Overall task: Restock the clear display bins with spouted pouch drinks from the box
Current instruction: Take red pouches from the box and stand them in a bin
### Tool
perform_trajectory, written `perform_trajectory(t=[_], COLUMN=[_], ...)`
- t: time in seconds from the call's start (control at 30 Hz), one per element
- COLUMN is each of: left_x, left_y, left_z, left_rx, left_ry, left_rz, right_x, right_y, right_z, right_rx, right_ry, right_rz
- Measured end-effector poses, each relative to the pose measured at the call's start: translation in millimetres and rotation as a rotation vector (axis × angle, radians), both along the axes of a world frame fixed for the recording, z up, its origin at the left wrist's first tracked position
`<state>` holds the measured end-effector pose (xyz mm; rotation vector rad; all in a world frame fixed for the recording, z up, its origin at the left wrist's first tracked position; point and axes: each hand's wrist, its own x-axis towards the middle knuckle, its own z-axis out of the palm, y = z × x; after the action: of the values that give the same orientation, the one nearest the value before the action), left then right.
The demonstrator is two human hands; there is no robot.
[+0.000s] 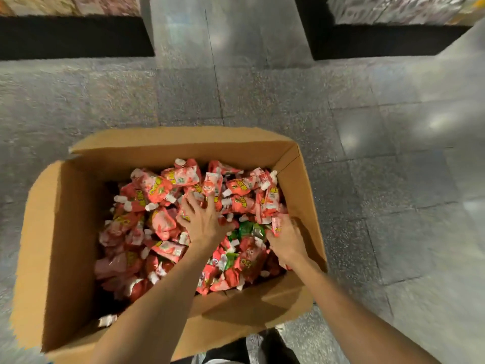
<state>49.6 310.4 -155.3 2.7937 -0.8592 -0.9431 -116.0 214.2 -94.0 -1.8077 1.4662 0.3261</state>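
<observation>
Head view: an open cardboard box [65,232] sits on a grey speckled floor [367,127], and both bare forearms reach down into it from the near edge. The box is heaped with spouted pouch drinks [157,187], mostly red and pink with white caps, lying in all directions.

The left hand [204,224] lies palm down on the heap near the middle of the box. Its fingers are spread wide and their tips sink among the pouches just beyond it, without closing round any one.

The right hand [287,241] is close to the box's right wall. Its fingers are curled round a red pouch [276,225] that stands up from its grip, and the view is too blurred to tell whether it holds more than one.

Between the two hands lie a few green pouches [246,229], touching the red ones around them. More red pouches are piled beyond the fingertips of both hands, against the far wall, and to the left of the left hand, where the heap drops lower.

A folded-down flap [249,306] lies under the right forearm. Below it, nearest the person, a dark shoe [273,345] shows on the floor.

Far beyond the hands stand two dark plinths, one to the left [73,38] and one to the right [380,40], each carrying blurred packaged goods.
</observation>
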Motion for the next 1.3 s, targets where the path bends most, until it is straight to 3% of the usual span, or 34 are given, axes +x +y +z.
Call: perform_trajectory(t=[0.3,0.47,0.6,0.77,1.07,1.23,1.3], left_x=[9.3,4.5,9.8,21.7,21.6,5.6,-4.1], left_y=[17.3,29.5,43.0,53.4,47.3,54.7,62.8], left_z=[-20.9,-27.9,-36.2,-27.9,38.6,85.1,99.7], left_rx=[-0.011,-0.229,-0.462,-0.506,-0.546,-0.752,-0.813], left_ry=[-0.083,-0.052,0.022,0.093,0.351,0.594,0.606], left_rz=[-0.143,-0.100,-0.071,-0.031,0.369,0.756,0.858], right_x=[41.5,64.0,74.6,58.5,37.5,38.6,37.3], right_y=[-34.4,-44.2,-37.2,-35.4,-42.6,-24.5,-13.9], right_z=[-44.8,-55.2,-65.6,-67.5,-38.1,-0.7,16.9], right_rx=[0.123,0.044,-0.058,-0.168,-0.019,0.340,0.490], right_ry=[-0.014,0.188,0.233,0.218,0.052,-0.256,-0.386], right_rz=[-0.233,-0.112,-0.012,0.110,-0.003,-0.355,-0.410])
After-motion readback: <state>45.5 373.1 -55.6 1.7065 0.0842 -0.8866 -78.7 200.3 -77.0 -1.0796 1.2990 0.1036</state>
